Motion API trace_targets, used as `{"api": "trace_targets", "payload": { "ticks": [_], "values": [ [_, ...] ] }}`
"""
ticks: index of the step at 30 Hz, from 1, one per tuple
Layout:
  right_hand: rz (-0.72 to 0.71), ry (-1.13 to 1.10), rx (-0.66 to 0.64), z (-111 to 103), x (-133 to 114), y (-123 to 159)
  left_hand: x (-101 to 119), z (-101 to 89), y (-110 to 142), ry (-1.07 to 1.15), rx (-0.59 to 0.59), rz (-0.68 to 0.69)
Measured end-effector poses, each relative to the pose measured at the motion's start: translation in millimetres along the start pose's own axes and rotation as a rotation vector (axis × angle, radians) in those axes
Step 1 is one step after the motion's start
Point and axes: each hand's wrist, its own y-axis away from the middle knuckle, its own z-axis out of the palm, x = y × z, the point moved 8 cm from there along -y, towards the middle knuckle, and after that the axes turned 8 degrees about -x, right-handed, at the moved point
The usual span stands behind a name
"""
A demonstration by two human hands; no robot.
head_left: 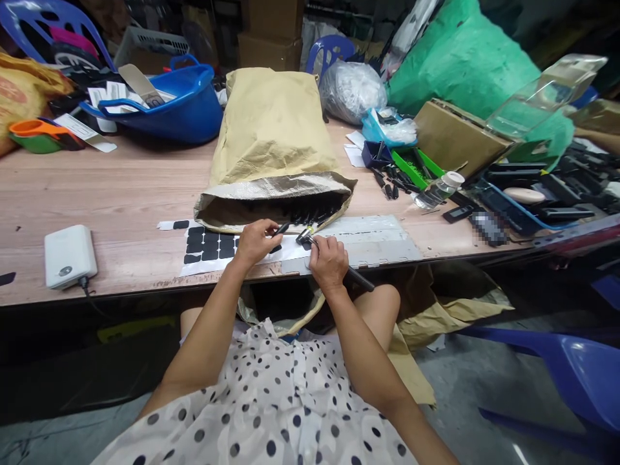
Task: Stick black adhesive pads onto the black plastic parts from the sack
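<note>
Single head-worn view, facing forward and down (wide), at arm's length

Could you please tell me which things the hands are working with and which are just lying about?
In use, it seems:
left hand, holding a small black piece
right hand, gripping a black-handled tool
patch sheet and open sack, nearby

Lying about:
white device
blue basin
clear bottle
green tray

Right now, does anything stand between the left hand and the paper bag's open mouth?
Nothing visible does: the left hand, pinching a small black piece, is in front of the paper bag. The right hand, gripping a hammer-like tool, is off to the side.
</note>
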Motion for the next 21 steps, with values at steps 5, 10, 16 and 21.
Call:
{"api": "trace_targets", "payload": {
  "ticks": [5,10,16,21],
  "values": [
    [0.018,-0.026,-0.005,0,2,-1,0,15.0,22,-0.065,-0.113,0.025],
    [0.006,-0.082,-0.046,-1,7,-4,0,21.3,23,-0.084,-0.081,0.003],
    [-0.002,-0.315,-0.025,-14,10,-1,-5,22.4,22,-0.035,-0.092,-0.026],
    [-0.057,-0.48,-0.028,-21,-3,6,-6,24.0,21,-0.023,-0.095,-0.036]
  ]
}}
